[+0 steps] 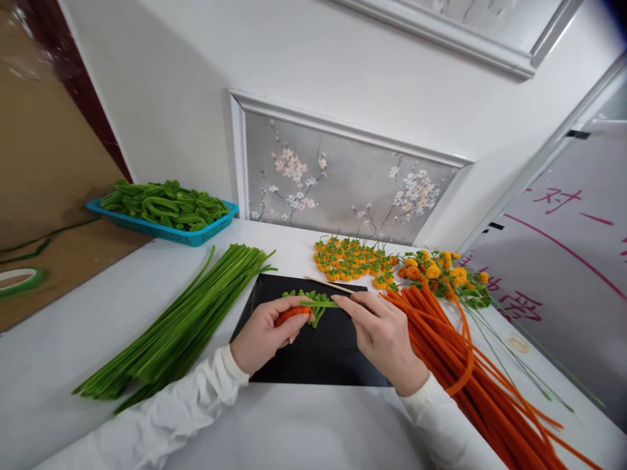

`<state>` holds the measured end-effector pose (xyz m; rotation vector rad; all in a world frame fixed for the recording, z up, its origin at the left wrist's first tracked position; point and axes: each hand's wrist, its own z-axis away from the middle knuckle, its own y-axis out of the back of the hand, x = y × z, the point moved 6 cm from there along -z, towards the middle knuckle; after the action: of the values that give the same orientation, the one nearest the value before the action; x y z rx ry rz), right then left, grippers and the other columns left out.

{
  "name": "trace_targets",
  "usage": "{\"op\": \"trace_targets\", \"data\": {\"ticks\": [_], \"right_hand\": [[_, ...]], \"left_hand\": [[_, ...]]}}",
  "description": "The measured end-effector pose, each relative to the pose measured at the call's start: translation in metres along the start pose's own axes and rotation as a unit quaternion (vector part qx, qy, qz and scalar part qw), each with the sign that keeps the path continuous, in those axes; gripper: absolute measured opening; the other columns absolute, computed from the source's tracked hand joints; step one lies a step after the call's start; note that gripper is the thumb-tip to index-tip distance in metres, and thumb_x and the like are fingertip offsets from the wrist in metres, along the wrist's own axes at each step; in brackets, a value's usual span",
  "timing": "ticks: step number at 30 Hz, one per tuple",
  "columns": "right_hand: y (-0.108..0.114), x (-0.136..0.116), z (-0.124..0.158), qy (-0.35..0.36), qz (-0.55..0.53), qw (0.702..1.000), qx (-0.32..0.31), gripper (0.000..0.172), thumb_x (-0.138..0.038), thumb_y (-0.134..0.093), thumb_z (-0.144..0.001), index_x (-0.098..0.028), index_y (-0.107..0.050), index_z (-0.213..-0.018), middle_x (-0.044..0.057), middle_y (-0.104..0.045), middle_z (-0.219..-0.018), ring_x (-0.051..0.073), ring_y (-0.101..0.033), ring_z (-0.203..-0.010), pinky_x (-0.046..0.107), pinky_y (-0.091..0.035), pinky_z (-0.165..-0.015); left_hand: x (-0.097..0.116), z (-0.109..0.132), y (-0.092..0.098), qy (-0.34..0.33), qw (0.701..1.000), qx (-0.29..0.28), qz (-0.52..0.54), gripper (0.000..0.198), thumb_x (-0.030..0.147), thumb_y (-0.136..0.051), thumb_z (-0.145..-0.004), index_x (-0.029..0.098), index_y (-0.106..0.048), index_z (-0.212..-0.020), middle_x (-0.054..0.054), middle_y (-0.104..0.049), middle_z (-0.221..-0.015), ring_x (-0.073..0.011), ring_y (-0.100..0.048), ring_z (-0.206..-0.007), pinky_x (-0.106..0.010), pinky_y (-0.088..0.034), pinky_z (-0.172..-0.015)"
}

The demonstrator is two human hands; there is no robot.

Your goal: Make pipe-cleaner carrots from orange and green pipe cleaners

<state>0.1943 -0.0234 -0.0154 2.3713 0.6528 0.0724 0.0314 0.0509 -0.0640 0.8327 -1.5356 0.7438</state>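
Left hand — gripping an orange coil above the black mat. Right hand — pinching a short green strip, its other end reaching the left fingers. Small green pieces are lying on the mat; a green bundle is lying left, an orange bundle right.

- We see bright, diffuse light across the white table and the wall.
- We find 1 broad, soft-edged shadow on the wall's left side, and faint shading on the table below the 2 sleeves.
- We get dimmer light on the brown board (small glints at its top), with softer detail.
- We notice wide-angle slanting toward the edges and 1 dark upper-right corner.
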Motion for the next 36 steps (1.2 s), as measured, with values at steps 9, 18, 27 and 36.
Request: {"op": "trace_targets", "data": {"ticks": [9, 18, 27, 36], "right_hand": [[0.005, 0.0, 0.002, 0.028, -0.008, 0.998, 0.05, 0.028, -0.007, -0.051, -0.087, -0.023, -0.07, -0.101, 0.005, -0.065, -0.089, 0.014, -0.061, -0.079, 0.027, -0.045, -0.07], [0.004, 0.0, 0.004, 0.013, 0.035, 0.999, 0.033, 0.031, -0.008, -0.051, -0.086, -0.026, -0.07, -0.102, 0.004, -0.066, -0.09, 0.013, -0.061, -0.077, 0.026, -0.045, -0.072], [0.002, -0.002, 0.005, 0.021, 0.042, 0.999, 0.017, 0.033, -0.006, -0.051, -0.086, -0.026, -0.07, -0.103, 0.004, -0.066, -0.09, 0.014, -0.061, -0.079, 0.027, -0.045, -0.073], [0.004, -0.009, 0.001, 0.037, 0.044, 0.998, 0.01, 0.03, -0.007, -0.051, -0.087, -0.024, -0.07, -0.101, 0.004, -0.067, -0.089, 0.013, -0.061, -0.078, 0.026, -0.044, -0.073]], "left_hand": [[0.013, 0.001, 0.005, -0.016, 0.999, 0.046, -0.005, 0.024, 0.031, -0.065, -0.076, 0.015, -0.061, -0.094, 0.008, -0.044, -0.052, -0.0045, -0.035, -0.044, -0.016, -0.026, -0.041], [0.016, 0.003, 0.006, -0.026, 0.996, 0.069, -0.044, 0.025, 0.032, -0.066, -0.074, 0.014, -0.064, -0.091, 0.006, -0.045, -0.051, -0.0057, -0.038, -0.044, -0.017, -0.029, -0.041], [0.017, 0.005, 0.005, -0.02, 0.992, 0.065, -0.103, 0.028, 0.032, -0.068, -0.073, 0.013, -0.069, -0.093, 0.004, -0.052, -0.052, -0.0069, -0.041, -0.046, -0.019, -0.036, -0.046], [0.013, 0.006, 0.005, -0.018, 0.99, 0.057, -0.126, 0.029, 0.032, -0.069, -0.073, 0.013, -0.072, -0.095, 0.001, -0.06, -0.056, -0.0075, -0.043, -0.046, -0.019, -0.038, -0.044]]}}
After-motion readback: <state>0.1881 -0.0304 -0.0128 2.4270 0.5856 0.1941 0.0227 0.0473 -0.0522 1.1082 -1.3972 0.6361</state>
